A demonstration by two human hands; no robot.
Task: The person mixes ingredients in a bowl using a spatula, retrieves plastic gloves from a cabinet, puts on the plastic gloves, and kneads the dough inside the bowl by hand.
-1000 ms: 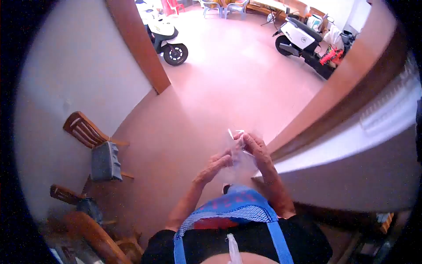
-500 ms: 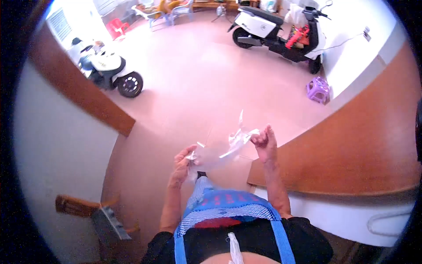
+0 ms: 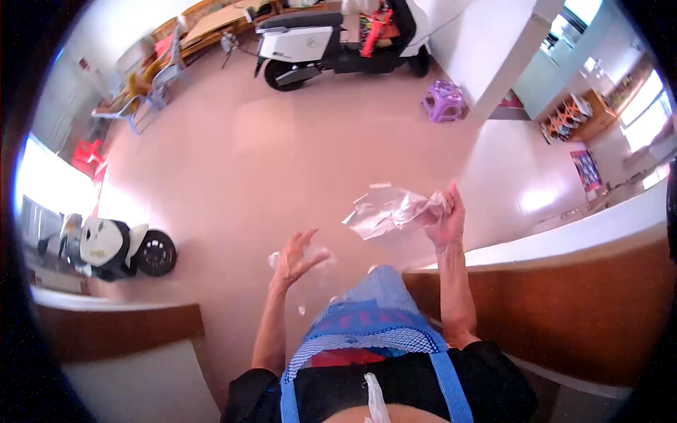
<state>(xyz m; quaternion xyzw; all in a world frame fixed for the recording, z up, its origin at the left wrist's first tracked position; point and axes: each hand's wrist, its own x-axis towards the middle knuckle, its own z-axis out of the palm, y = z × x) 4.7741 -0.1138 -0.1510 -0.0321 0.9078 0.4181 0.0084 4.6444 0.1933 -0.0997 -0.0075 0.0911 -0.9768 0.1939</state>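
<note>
A thin clear plastic piece (image 3: 391, 213), crumpled and shiny, hangs to the left from my right hand (image 3: 446, 222), whose fingers are closed on its end. My left hand (image 3: 293, 259) is apart from it, with thumb and fingers spread. More clear plastic (image 3: 321, 257) shows around and behind the left hand; whether it clings to the fingers or hangs loose is hard to tell. A blue checked apron (image 3: 377, 310) covers my front, below both hands.
A white scooter (image 3: 331, 46) stands ahead, with a purple stool (image 3: 443, 101) to its right. Another scooter (image 3: 113, 247) is at the left. Wooden panels (image 3: 564, 317) flank me at lower right and lower left. Blue chairs (image 3: 134, 106) and a red chair (image 3: 88, 155) stand far left.
The view has swung to the right. The hands were close together, then moved apart with plastic at each. My left hand's fingers have since spread; my right still grips its piece.
</note>
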